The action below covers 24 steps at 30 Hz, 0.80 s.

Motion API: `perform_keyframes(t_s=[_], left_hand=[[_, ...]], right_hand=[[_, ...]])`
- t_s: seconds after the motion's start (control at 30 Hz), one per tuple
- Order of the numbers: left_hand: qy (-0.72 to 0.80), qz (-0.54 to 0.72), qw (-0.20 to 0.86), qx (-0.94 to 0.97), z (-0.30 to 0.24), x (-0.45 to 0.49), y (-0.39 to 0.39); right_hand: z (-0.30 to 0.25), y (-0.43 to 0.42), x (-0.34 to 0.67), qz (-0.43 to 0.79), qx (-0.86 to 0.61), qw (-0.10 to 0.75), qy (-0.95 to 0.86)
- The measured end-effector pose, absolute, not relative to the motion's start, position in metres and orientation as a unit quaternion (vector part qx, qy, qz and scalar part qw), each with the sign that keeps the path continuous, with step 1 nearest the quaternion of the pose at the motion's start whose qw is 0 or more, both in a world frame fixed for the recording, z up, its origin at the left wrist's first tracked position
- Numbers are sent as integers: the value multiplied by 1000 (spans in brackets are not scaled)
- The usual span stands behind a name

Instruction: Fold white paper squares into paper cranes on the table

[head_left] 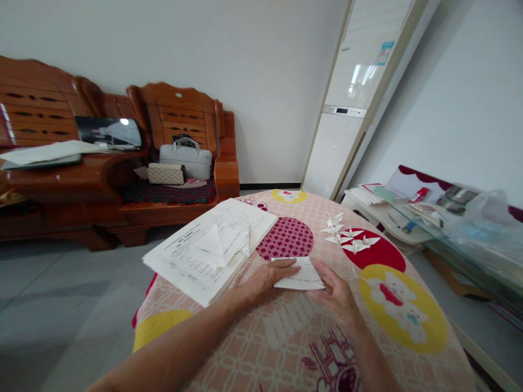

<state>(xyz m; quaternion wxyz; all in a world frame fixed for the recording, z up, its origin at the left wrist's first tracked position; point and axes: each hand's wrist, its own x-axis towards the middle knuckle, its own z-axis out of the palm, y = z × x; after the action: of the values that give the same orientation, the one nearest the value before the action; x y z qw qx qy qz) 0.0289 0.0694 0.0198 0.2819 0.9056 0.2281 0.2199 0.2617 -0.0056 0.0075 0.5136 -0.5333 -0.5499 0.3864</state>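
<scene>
Left hand: flat, fingers stretched out, pressing the left edge of the folded paper; grips nothing.
Right hand: fingers bent at the paper's lower right corner; whether it is pinching or only pressing, I cannot tell.
Folded paper: white, lying flat on the counter between both hands. Likely light, thin, easily creased or torn; best taken at a folded edge.
Nearby: stack of printed sheets, just left; small paper cranes, beyond, to the right.
</scene>
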Motion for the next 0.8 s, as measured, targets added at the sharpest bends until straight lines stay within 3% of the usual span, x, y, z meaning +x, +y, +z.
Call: perform_keyframes(t_s=[0.13,0.23,0.43,0.57,0.8], left_hand=[[221,226,293,902,24,26,72],[209,194,278,917,27,27,71],[142,135,265,944,20,26,62],[138,138,277,941,22,20,53],[369,174,361,839,29,20,49]], right_hand=[[8,-6,266,227,-546,449,-670],[10,-6,269,179,-517,422,-723],[15,-18,276,283,-498,341,-745],[20,-20,275,333,-506,338,-721],[6,-2,269,372,-579,375,-621]])
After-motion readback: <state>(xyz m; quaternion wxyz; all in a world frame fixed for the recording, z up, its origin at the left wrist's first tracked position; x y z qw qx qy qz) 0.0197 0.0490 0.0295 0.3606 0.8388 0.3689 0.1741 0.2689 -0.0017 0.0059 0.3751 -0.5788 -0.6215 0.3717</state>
